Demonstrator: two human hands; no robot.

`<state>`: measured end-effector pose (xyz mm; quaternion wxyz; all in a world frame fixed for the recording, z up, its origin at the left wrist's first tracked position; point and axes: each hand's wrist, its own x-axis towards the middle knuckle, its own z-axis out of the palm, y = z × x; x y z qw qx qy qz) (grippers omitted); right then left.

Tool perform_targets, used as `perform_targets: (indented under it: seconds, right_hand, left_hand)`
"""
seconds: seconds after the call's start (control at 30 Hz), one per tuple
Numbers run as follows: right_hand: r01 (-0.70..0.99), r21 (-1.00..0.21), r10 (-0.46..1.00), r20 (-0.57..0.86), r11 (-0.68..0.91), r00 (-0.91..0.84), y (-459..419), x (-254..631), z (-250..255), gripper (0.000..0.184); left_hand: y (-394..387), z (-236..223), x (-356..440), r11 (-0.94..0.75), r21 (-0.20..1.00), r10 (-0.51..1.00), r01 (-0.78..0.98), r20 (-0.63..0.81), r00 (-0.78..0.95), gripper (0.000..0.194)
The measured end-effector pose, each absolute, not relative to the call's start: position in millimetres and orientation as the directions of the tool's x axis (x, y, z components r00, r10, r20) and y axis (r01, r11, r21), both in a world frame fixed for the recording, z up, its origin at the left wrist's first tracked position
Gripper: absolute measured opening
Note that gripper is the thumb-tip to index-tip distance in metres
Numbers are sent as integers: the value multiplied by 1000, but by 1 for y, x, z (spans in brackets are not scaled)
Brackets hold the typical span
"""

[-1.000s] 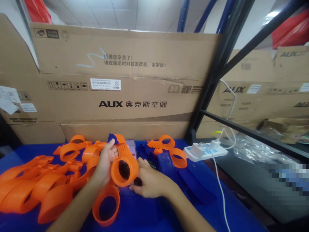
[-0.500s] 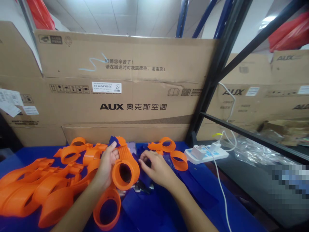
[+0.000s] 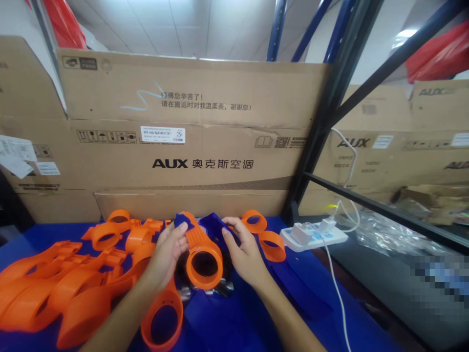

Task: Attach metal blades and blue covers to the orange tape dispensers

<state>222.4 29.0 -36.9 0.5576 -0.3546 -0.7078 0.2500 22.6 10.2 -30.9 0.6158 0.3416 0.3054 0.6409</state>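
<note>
My left hand point(image 3: 171, 252) is closed around the upper end of an orange plastic ring holder point(image 3: 204, 268), its ring hanging down towards me. Under the left thumb sits a small dark blue piece point(image 3: 183, 221) against the holder's top. My right hand point(image 3: 242, 249) pinches a dark blue sheet point(image 3: 212, 227), raised just right of the holder. Beneath the holder, dark and silvery small items point(image 3: 224, 287) lie on the blue table, partly hidden. Another orange ring holder point(image 3: 161, 318) rests below my left hand.
Several orange ring holders point(image 3: 82, 288) are heaped on the left. Two orange rings point(image 3: 271, 245) lie at the right, near a white power strip point(image 3: 313, 236) with cables. Behind stands a large cardboard box point(image 3: 198, 142). A black metal frame point(image 3: 315, 132) rises on the right.
My right hand has picked up the dark blue sheet and brought it up. My left hand has shifted right with the orange ring holder, which is tilted more.
</note>
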Motion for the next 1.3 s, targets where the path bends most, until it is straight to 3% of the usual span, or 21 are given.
perform_targets:
  seconds: [0.27,0.97,1.3]
  right_hand:
    - [136,-752,745,580,645,-328,15,219,-27,30]
    - [161,-733,750,652,661,-110,17,213,-38,31]
    - [175,-690,712,677,702,-188,13,216,-34,33]
  left_hand:
    - [5,-32,26,-100,845,992,-526,129,17,40]
    - [5,-31,26,-147,854,988,-500,148,-38,37]
    - [3,-31,26,-170,902,985,-396,149,-83,42]
